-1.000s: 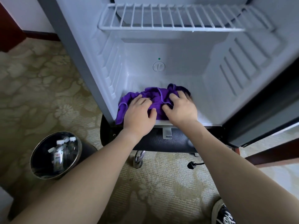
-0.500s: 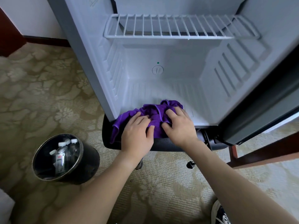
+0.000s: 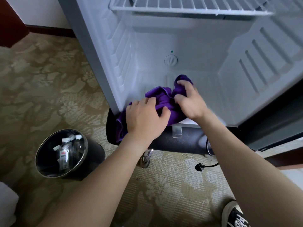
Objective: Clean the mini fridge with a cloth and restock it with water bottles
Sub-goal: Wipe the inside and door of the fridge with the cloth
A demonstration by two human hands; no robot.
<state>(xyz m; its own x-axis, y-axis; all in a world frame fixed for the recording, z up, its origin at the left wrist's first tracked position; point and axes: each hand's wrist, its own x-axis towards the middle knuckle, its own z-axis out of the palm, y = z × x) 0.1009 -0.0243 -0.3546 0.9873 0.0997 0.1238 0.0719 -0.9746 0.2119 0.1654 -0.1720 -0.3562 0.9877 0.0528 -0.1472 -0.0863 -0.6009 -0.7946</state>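
At frame centre, the left hand (image 3: pixel 144 118) pressed flat on the purple cloth (image 3: pixel 162 100) on the fridge (image 3: pixel 213 66) floor; the right hand (image 3: pixel 188 102) gripped its bunched far end. Bottles (image 3: pixel 68 148) stood in the bin (image 3: pixel 91 154), lower left.

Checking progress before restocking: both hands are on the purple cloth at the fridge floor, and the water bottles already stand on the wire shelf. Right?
Not quite. The head view shows the water bottles in the black bin on the carpet, not on the wire shelf. Both the left hand and right hand are on the purple cloth at the fridge floor.
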